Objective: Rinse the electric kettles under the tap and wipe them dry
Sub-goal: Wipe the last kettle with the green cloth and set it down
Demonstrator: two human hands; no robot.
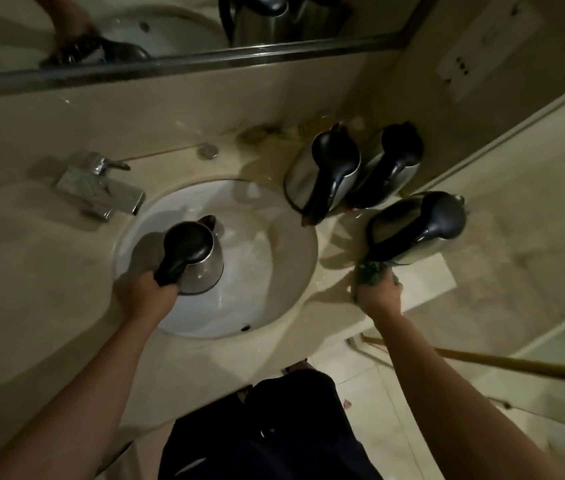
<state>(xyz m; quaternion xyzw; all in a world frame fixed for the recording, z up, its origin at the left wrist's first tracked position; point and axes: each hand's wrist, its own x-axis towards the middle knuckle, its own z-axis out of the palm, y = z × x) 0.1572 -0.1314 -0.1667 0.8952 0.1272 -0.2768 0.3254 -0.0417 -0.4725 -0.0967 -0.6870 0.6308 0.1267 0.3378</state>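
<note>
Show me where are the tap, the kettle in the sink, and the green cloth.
tap (101, 190), head view, on its metal spout.
kettle in the sink (201, 268), head view, on its steel side.
green cloth (369, 271), head view, on the bunched part above the right hand.

The sink (267, 306) is set into the middle of the desk (32, 271); the tap (101, 192) stands on the desk at the sink's left rim; one kettle (193, 254) is inside the sink; two kettles (324, 174) (392, 168) stand side by side near the desk's back right corner; a fourth kettle (416, 226) stands in front of them, near the desk's right edge.
</note>
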